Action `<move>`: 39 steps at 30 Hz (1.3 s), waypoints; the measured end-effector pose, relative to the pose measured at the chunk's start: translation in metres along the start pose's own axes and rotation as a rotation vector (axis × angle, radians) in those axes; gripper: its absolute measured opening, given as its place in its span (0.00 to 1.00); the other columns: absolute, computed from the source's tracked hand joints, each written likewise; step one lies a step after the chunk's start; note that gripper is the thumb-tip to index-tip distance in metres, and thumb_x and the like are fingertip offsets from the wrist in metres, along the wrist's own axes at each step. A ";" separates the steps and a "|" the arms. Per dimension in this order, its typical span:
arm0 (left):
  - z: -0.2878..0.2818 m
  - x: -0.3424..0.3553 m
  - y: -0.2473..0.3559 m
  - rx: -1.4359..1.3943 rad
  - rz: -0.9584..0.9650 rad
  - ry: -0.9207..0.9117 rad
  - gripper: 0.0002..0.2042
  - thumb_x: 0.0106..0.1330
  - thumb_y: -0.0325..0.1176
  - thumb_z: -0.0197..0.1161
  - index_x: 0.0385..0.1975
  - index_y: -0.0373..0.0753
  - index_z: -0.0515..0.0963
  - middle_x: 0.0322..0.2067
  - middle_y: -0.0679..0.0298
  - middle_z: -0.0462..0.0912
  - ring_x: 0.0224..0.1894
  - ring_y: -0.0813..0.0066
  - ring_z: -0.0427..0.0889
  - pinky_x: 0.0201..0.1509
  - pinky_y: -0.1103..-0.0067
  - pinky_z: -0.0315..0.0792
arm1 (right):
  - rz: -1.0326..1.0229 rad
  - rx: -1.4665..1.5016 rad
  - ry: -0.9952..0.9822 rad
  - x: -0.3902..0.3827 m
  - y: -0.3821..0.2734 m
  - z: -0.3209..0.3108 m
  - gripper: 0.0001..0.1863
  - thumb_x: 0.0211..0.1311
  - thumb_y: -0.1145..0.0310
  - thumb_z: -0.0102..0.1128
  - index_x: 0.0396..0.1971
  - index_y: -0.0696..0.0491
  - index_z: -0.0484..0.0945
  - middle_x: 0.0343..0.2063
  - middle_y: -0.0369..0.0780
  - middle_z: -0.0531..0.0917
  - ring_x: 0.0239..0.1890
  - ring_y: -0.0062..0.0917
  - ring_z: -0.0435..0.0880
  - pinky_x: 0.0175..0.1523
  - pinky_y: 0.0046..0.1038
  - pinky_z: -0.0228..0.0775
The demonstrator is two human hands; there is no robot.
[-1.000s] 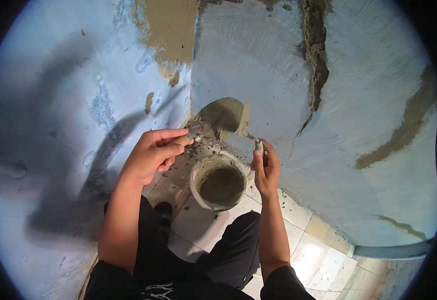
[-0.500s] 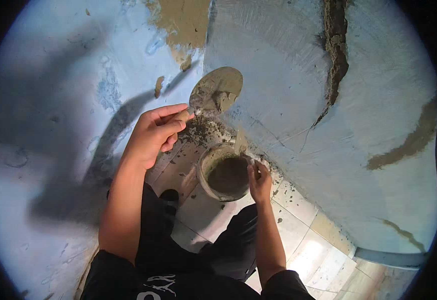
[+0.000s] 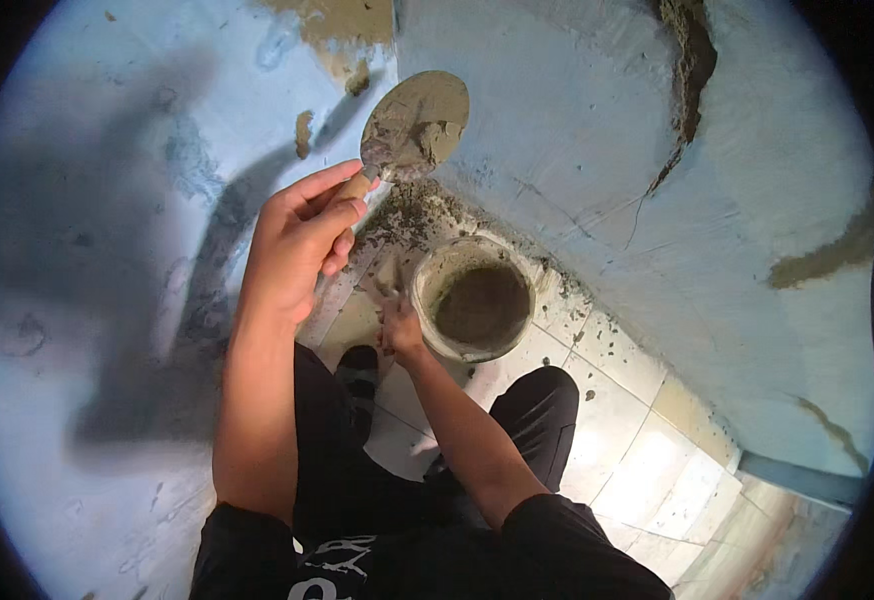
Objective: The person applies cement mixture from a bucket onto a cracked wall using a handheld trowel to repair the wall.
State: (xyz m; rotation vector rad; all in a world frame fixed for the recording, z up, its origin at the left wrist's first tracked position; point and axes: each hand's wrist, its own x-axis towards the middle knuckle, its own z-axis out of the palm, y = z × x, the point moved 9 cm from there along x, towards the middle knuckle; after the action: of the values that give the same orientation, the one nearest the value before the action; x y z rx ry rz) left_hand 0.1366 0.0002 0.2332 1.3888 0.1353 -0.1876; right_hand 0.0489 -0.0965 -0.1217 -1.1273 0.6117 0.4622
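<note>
The left hand (image 3: 297,245) is raised in front of the blue wall (image 3: 597,130), its fingers curled tight round the handle of a trowel (image 3: 415,125). The rounded blade stands above the fingertips, tilted, with its face toward the camera and a layer of grey mortar (image 3: 427,135) spread on it (thickest at the blade's right half). The blade lies near the inner corner where the two wall faces meet, just below a patch of bare brown plaster (image 3: 342,25) at the top edge of the wall.

The right hand (image 3: 399,325) is lower, down at the tiled floor (image 3: 647,440), touching or just beside the left rim of a round bucket (image 3: 472,298). Its fingers are too small and dark to read; I cannot tell whether they grip the rim or only rest there. The bucket stands on the floor close to the foot of the wall, in the corner, and holds dark wet mortar. Crumbs of mortar lie scattered on the tiles along the wall's foot, behind and right of the bucket.

A long ragged crack (image 3: 692,80) runs down the right wall face. The person's knees, in black trousers (image 3: 527,420), fold below the bucket.
</note>
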 end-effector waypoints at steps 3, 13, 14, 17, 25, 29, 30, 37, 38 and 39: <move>0.001 0.000 -0.002 0.034 -0.020 -0.008 0.25 0.65 0.21 0.64 0.64 0.25 0.71 0.48 0.55 0.85 0.22 0.87 0.71 0.20 0.86 0.62 | -0.042 -0.021 0.110 0.008 0.012 -0.024 0.13 0.75 0.58 0.54 0.36 0.54 0.71 0.20 0.36 0.71 0.14 0.23 0.74 0.15 0.29 0.66; -0.009 -0.003 0.006 0.224 -0.004 0.082 0.23 0.69 0.22 0.60 0.65 0.30 0.72 0.54 0.53 0.84 0.22 0.89 0.67 0.19 0.87 0.59 | -0.198 -0.291 0.307 -0.008 -0.012 -0.062 0.17 0.75 0.56 0.51 0.41 0.57 0.72 0.25 0.41 0.76 0.20 0.27 0.79 0.22 0.33 0.68; -0.007 -0.003 0.006 0.189 0.016 0.078 0.23 0.68 0.22 0.61 0.64 0.30 0.73 0.47 0.58 0.84 0.22 0.88 0.69 0.19 0.87 0.60 | -0.198 -0.283 0.315 0.007 -0.008 -0.064 0.17 0.75 0.56 0.51 0.41 0.57 0.72 0.25 0.41 0.76 0.20 0.27 0.79 0.22 0.33 0.68; 0.002 0.000 0.005 0.182 0.020 0.068 0.23 0.68 0.22 0.62 0.64 0.30 0.72 0.37 0.64 0.82 0.22 0.87 0.71 0.19 0.86 0.61 | -0.366 -0.479 0.357 0.066 -0.023 -0.063 0.17 0.74 0.58 0.51 0.41 0.59 0.70 0.27 0.47 0.79 0.27 0.39 0.82 0.33 0.39 0.74; -0.014 0.003 0.004 0.328 -0.039 0.123 0.25 0.68 0.21 0.58 0.66 0.28 0.68 0.35 0.60 0.82 0.20 0.88 0.68 0.20 0.86 0.62 | -0.114 -0.402 0.552 0.200 -0.029 0.009 0.16 0.74 0.61 0.49 0.50 0.59 0.68 0.41 0.60 0.84 0.47 0.58 0.84 0.49 0.52 0.74; -0.024 0.016 -0.003 0.358 -0.114 0.168 0.27 0.66 0.21 0.60 0.67 0.29 0.67 0.40 0.55 0.84 0.20 0.88 0.68 0.21 0.87 0.62 | -0.200 -0.435 0.438 0.237 -0.056 0.035 0.19 0.74 0.60 0.51 0.53 0.61 0.68 0.40 0.60 0.84 0.47 0.58 0.83 0.50 0.50 0.75; -0.022 0.021 -0.008 0.349 -0.107 0.164 0.27 0.66 0.21 0.60 0.67 0.29 0.67 0.41 0.54 0.84 0.20 0.87 0.68 0.21 0.86 0.62 | -0.175 -0.482 0.360 0.261 -0.057 0.025 0.22 0.74 0.59 0.51 0.56 0.62 0.67 0.41 0.60 0.84 0.47 0.58 0.83 0.52 0.49 0.74; -0.043 0.044 -0.015 0.328 -0.102 0.173 0.25 0.68 0.20 0.58 0.66 0.29 0.68 0.44 0.53 0.83 0.21 0.88 0.70 0.22 0.87 0.63 | -0.368 -0.361 0.357 0.233 -0.057 0.031 0.22 0.75 0.56 0.53 0.50 0.63 0.70 0.35 0.55 0.83 0.42 0.50 0.84 0.49 0.45 0.74; -0.046 0.044 -0.017 0.326 -0.102 0.183 0.25 0.68 0.20 0.58 0.66 0.29 0.68 0.44 0.53 0.83 0.21 0.88 0.70 0.22 0.87 0.63 | -0.367 -0.366 0.349 0.221 -0.060 0.034 0.22 0.75 0.56 0.53 0.50 0.63 0.70 0.35 0.55 0.83 0.42 0.50 0.84 0.49 0.45 0.74; -0.045 0.045 -0.018 0.348 -0.094 0.160 0.26 0.68 0.20 0.58 0.67 0.30 0.67 0.49 0.52 0.83 0.21 0.88 0.70 0.22 0.86 0.63 | -0.365 -0.305 0.286 0.208 -0.061 0.039 0.20 0.75 0.57 0.53 0.48 0.62 0.70 0.31 0.51 0.80 0.38 0.45 0.82 0.48 0.44 0.73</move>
State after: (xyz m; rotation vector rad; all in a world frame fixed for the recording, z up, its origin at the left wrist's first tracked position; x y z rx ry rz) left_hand 0.1775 0.0391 0.1983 1.7464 0.3128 -0.1843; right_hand 0.2518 -0.0752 -0.2059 -1.5777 0.5762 0.0785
